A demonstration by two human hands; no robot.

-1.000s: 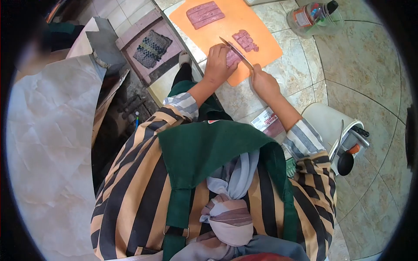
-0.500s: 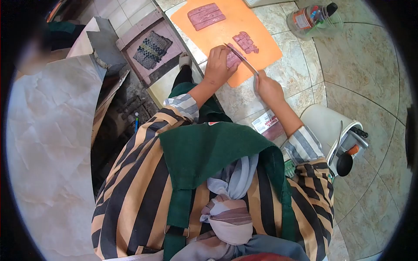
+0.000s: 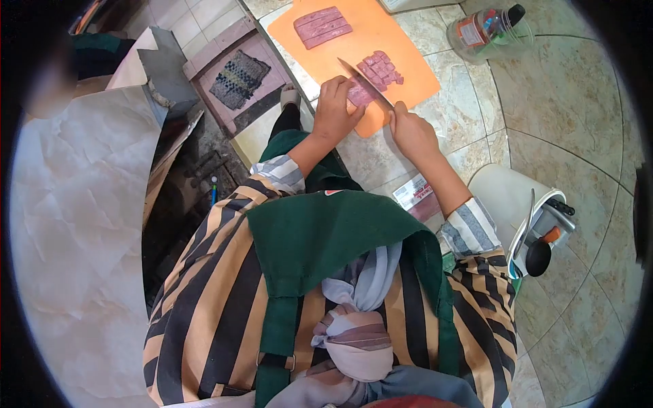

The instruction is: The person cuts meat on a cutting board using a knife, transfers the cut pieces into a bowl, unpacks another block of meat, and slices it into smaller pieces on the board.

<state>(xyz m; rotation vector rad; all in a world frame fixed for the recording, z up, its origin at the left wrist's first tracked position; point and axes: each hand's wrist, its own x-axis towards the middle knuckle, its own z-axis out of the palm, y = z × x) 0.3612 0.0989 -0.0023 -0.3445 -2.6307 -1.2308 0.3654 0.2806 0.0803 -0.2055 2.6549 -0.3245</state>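
An orange cutting board (image 3: 401, 41) lies on the tiled counter. My right hand (image 3: 413, 132) is closed round the handle of a knife (image 3: 367, 83), whose blade points up and left across the board. My left hand (image 3: 333, 112) holds a pink slab of meat (image 3: 359, 95) between thumb and fingers, on the near left side of the blade. Beyond the blade sits a cluster of small cut meat pieces (image 3: 381, 71). A larger pink slab, sliced into strips (image 3: 323, 27), rests at the far left of the board. The knife handle is mostly hidden in my hand.
A white bucket (image 3: 496, 187) holding utensils, including a black ladle (image 3: 538, 259), lies at the right. A clear plastic container (image 3: 469, 37) with bottles is at the back right. A labelled packet (image 3: 416, 196) is near my right forearm. Another person (image 3: 102, 51) is at far left.
The knife has moved left and away from the near edge, with my right hand following. More small pieces now lie beyond the blade. My left hand has shifted slightly left and nearer me.
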